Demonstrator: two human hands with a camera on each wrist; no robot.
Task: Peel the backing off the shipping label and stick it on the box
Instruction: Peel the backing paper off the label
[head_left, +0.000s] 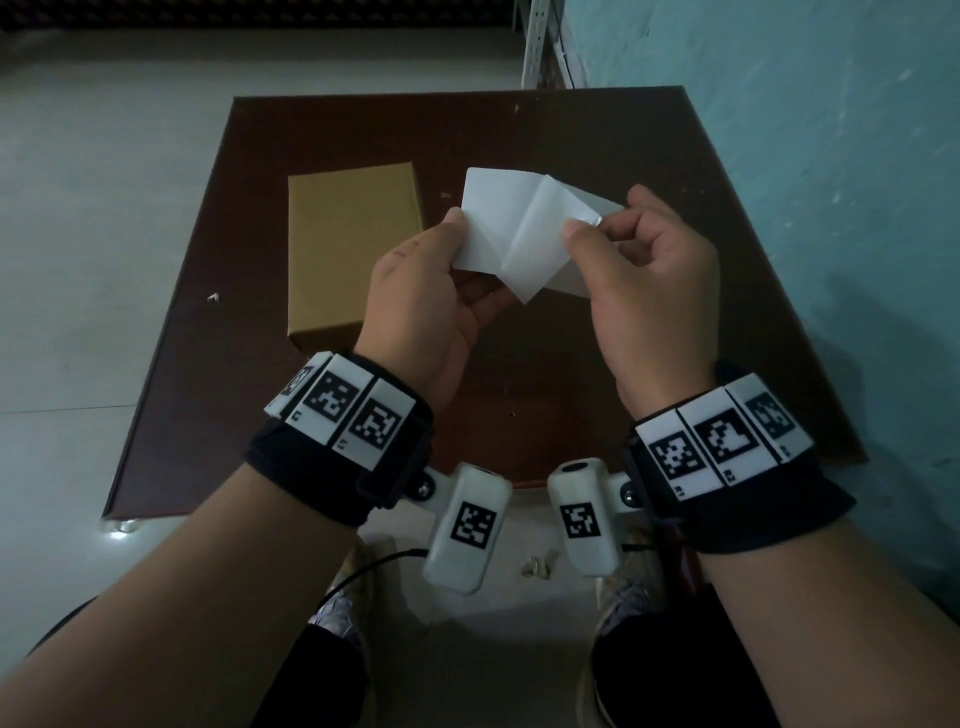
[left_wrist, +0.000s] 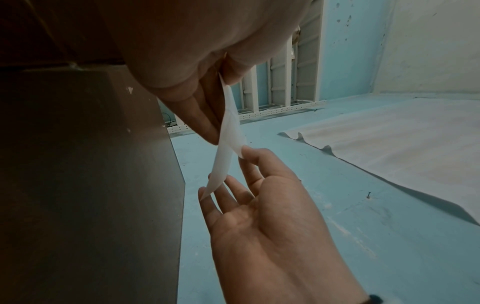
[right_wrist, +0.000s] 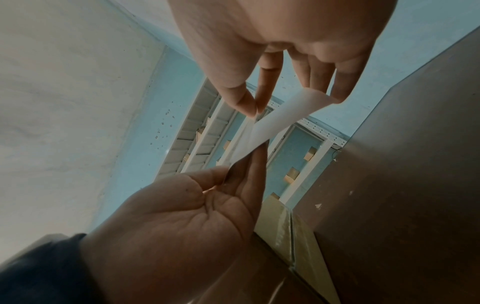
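Observation:
A white shipping label (head_left: 496, 218) hangs in the air over the dark brown table (head_left: 571, 374), its two layers partly pulled apart along a diagonal fold. My left hand (head_left: 460, 234) pinches the label's left edge, thumb on top and fingers beneath. My right hand (head_left: 587, 226) pinches the peeled-up corner between thumb and forefinger. In the left wrist view the label (left_wrist: 228, 131) is seen edge-on between both hands. The right wrist view shows the label's curled layer (right_wrist: 275, 121) at my right fingertips (right_wrist: 249, 107). A plain brown cardboard box (head_left: 353, 249) lies flat on the table, left of the hands.
Small white scraps (head_left: 212, 297) lie on the table's left side. A teal wall (head_left: 831, 208) runs close along the table's right edge. Grey metal shelving (head_left: 540, 41) stands at the back right. Pale floor lies to the left.

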